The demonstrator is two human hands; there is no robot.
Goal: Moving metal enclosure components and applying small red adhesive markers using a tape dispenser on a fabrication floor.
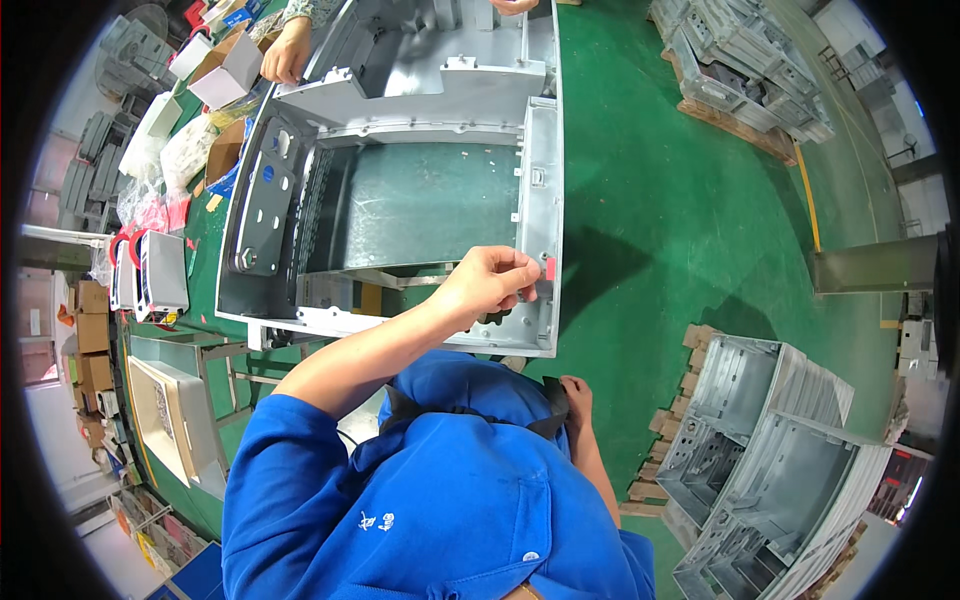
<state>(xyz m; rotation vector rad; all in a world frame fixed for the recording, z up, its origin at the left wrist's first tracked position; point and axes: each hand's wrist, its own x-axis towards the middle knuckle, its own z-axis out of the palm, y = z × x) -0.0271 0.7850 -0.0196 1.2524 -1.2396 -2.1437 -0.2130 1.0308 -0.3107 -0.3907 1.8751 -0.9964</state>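
A large grey metal cabinet frame [543,210] lies in front of me, with a wide rectangular opening in it. My left hand [490,283] is over its near right corner, thumb and fingers pinched together. Whatever the fingers hold, if anything, is hidden. Beside the fingertips, a small red tag [550,268] sits on the frame's right rail. A dark knobbed part [496,317] shows partly below the hand. My right hand [577,400] hangs low at my right side, next to the black strap [548,410] at my waist; its fingers are mostly hidden.
A co-worker's hand [288,52] rests on the frame's far left edge, another hand [513,5] at its far end. Opened cardboard boxes [226,72] and plastic bags crowd the left. Stacked metal housings [735,385] stand on pallets at right, more [740,75] farther back.
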